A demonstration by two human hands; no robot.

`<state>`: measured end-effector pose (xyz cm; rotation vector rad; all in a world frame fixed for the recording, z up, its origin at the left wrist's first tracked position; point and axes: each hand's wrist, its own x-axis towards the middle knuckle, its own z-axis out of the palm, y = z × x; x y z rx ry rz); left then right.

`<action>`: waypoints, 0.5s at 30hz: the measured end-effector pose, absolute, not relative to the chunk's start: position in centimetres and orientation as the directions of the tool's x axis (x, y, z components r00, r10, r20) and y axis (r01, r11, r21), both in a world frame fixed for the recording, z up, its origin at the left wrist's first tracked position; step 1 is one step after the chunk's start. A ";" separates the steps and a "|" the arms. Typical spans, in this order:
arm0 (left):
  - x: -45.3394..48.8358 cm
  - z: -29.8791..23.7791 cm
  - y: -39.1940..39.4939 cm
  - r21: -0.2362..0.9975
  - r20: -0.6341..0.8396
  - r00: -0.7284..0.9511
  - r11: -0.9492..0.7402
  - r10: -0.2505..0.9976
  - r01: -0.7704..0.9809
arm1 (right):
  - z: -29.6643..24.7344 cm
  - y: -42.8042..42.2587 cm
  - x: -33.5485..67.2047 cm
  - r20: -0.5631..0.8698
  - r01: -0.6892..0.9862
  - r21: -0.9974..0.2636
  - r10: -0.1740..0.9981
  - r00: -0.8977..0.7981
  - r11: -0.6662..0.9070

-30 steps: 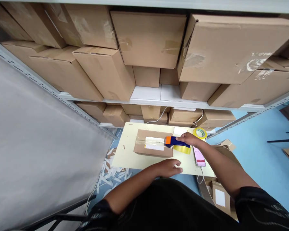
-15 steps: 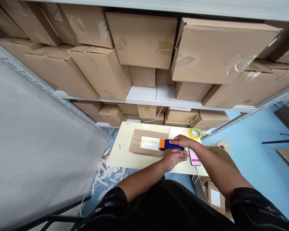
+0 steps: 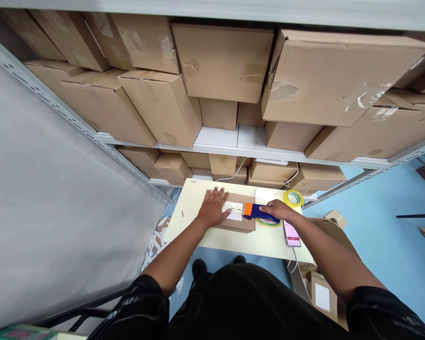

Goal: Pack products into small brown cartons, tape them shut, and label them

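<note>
- The left hand point(image 3: 214, 208) lay palm down on the top of a cardboard box point(image 3: 239, 225), fingers spread and flat, gripping nothing.
- The right hand point(image 3: 279, 210) was closed around the handle of a tape dispenser point(image 3: 258, 211), knuckles up.
- The two hands stood at opposite ends of the box: the left on its left half, the right just past its right edge. The dispenser bridged the space between them.
- The tape dispenser had a dark blue body and an orange head. The head rested on the right part of the box top; its roll of yellowish tape point(image 3: 269, 222) showed beneath the handle, at bench level.
- The cardboard box was a flat, brown, rectangular carton with closed flaps, lying near the middle of the bench point(image 3: 189, 208). A white label point(image 3: 234, 211) sat on its top between the left fingertips and the orange head, with a glossy strip of tape running across it.
- The bench was a small pale-yellow surface. On it, to the right of the right hand, lay a loose roll of yellow tape point(image 3: 293, 197) at the far corner and a phone point(image 3: 292, 234) with a lit pinkish screen near the right wrist; a white cable point(image 3: 293, 259) hung from the phone over the near edge.
- Behind the bench stood metal shelving point(image 3: 233, 138) stacked with brown cartons, several patched with clear tape.
- The floor point(image 3: 375, 226) was blue. White paper scraps point(image 3: 156, 238) lay on it left of the bench, and an open carton point(image 3: 318, 293) stood at the lower right.
</note>
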<state>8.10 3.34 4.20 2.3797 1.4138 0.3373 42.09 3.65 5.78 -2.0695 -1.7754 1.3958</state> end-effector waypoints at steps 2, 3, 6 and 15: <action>6.3 2.6 4.6 0.305 -0.010 0.499 -0.473 0.866 0.827 | 6.0 3.6 42.2 -0.564 0.749 -0.579 0.821 -0.083 -0.322; 5.8 1.8 5.0 0.268 -0.017 0.508 -0.486 0.861 0.832 | 6.0 3.5 42.2 -0.563 0.751 -0.578 0.823 -0.082 -0.320; 5.2 0.2 5.2 0.209 -0.008 0.523 -0.510 0.852 0.834 | 6.1 3.6 42.0 -0.568 0.753 -0.568 0.820 -0.066 -0.333; 5.0 -0.1 5.7 0.218 0.002 0.533 -0.521 0.846 0.825 | 6.5 2.0 49.0 -0.580 0.760 -0.531 0.814 -0.004 -0.375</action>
